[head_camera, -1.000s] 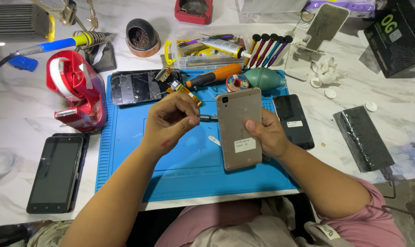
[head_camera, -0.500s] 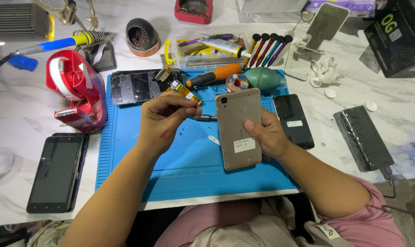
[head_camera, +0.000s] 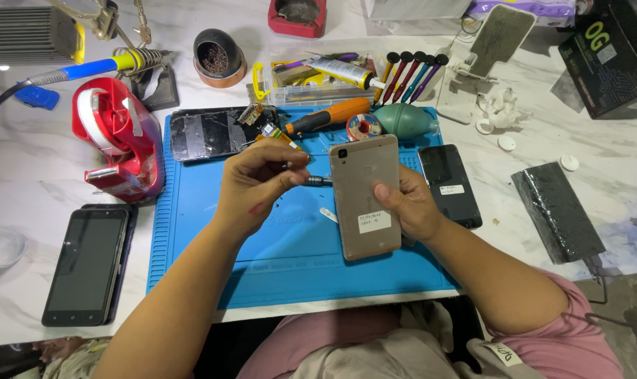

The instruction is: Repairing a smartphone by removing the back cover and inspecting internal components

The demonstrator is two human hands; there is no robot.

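From the head view, we hold a gold-backed phone (head_camera: 365,196) in our right hand (head_camera: 411,207), back cover toward the camera, top end up, the fingers closed round its right edge and the thumb lying across the lower back near a white sticker. It hangs just above the blue work mat (head_camera: 192,245), about at the mat's centre. Our left hand (head_camera: 259,184) is curled, fingertips pressed together in a pinch on a small screwdriver (head_camera: 315,180) whose dark metal tip points right and meets the phone's left edge near the top. We judge that we are working at that side of the case, at a screw or a tray slot; the exact spot is too small to tell. What comes next, as we see it, calls for a steady phone and a tip kept square to the edge, so it does not slip and mark the cover. Around us on the marble table (head_camera: 23,203) lie a cracked dark phone (head_camera: 206,133) at the mat's upper left, an orange-handled screwdriver (head_camera: 329,116), a green dust blower (head_camera: 406,121), a black phone (head_camera: 450,184) just right of our hand, a red tape dispenser (head_camera: 115,137), and another black phone (head_camera: 87,265) off the mat at left.
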